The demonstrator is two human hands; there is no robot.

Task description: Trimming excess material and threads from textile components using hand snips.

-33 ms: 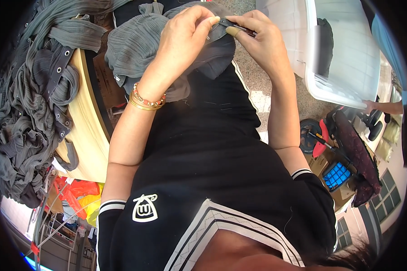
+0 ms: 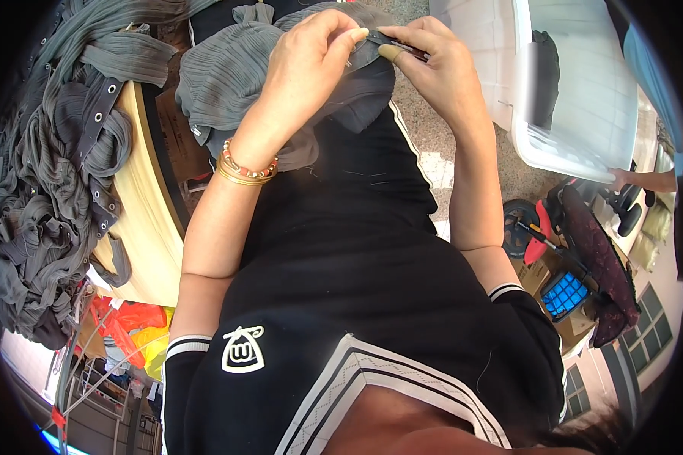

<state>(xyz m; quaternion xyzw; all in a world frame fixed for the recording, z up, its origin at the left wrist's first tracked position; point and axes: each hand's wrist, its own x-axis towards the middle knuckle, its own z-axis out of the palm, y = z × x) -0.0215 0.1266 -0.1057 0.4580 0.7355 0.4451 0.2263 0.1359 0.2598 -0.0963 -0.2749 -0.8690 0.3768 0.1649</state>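
Note:
A grey ribbed garment (image 2: 224,80) lies bunched over my lap, its far edge raised between my hands. My left hand (image 2: 307,68), with bracelets at the wrist, pinches that edge between thumb and fingertips. Close to its right, my right hand (image 2: 442,72) is closed around a slim dark tool (image 2: 411,51), whose near end lies under the fingers. The tool's tip is by the pinched edge, and its exact kind is hard to make out. A tan cover sits on the tip of my right thumb.
Dark grey garments with eyelet strips (image 2: 45,182) are heaped on a pale wooden table (image 2: 148,220) at left. A large translucent plastic bin (image 2: 501,68) stands at far right, a person's hand (image 2: 637,180) at its rim. Red and yellow bags (image 2: 133,326) lie below the table.

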